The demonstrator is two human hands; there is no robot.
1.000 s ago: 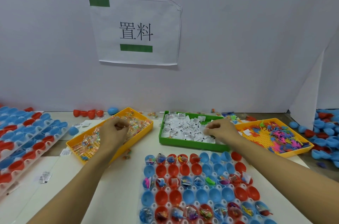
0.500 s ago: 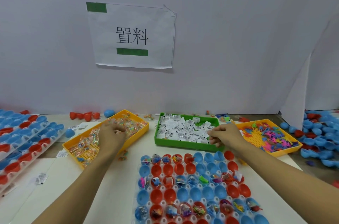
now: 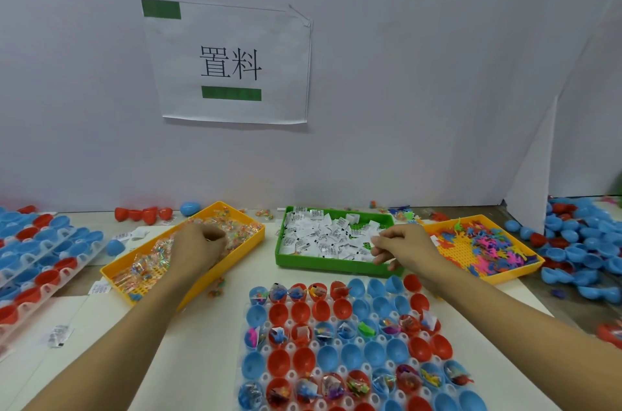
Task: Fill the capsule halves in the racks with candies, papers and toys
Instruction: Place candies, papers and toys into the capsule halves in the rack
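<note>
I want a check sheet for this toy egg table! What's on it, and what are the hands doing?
Surface: white table.
Job's things: rack of red and blue capsule halves, partly filled; candy tray; green paper tray; toy tray.
Clutter: loose blue halves on the right; spare racks on the left.
Hands: left hand in the candies; right hand over the papers, grip unclear.
Cables: nothing seen.
Surroundings: wall sign.
</note>
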